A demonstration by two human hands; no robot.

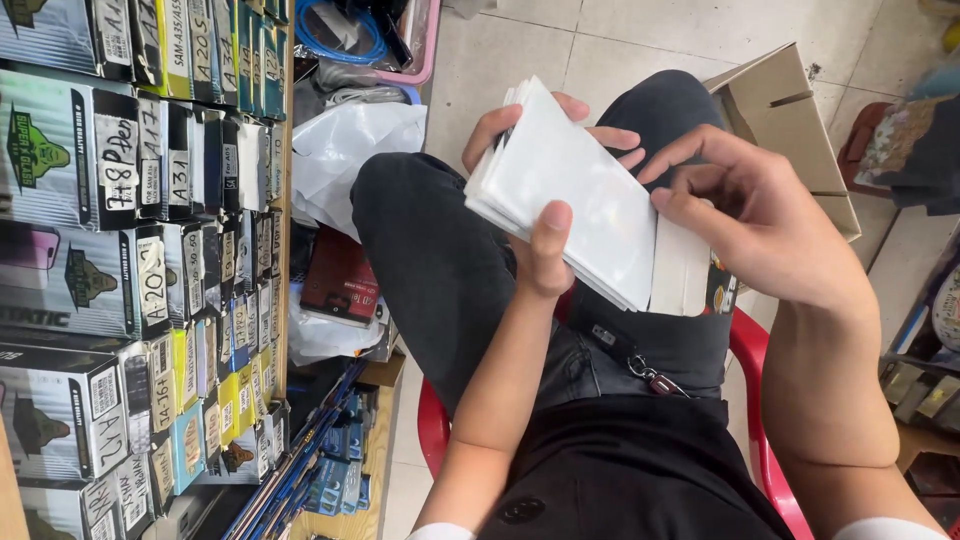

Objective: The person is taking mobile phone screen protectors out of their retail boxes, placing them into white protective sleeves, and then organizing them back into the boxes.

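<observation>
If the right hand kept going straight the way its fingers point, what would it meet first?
Probably the stack of white packets held in the left hand; the right hand has its fingertips at the stack's edge already, though depth is unclear.

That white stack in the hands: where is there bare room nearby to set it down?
Bare tile floor lies between the pink basket and cardboard box. The shelf on the left is packed; the lap under the stack offers little.
</observation>
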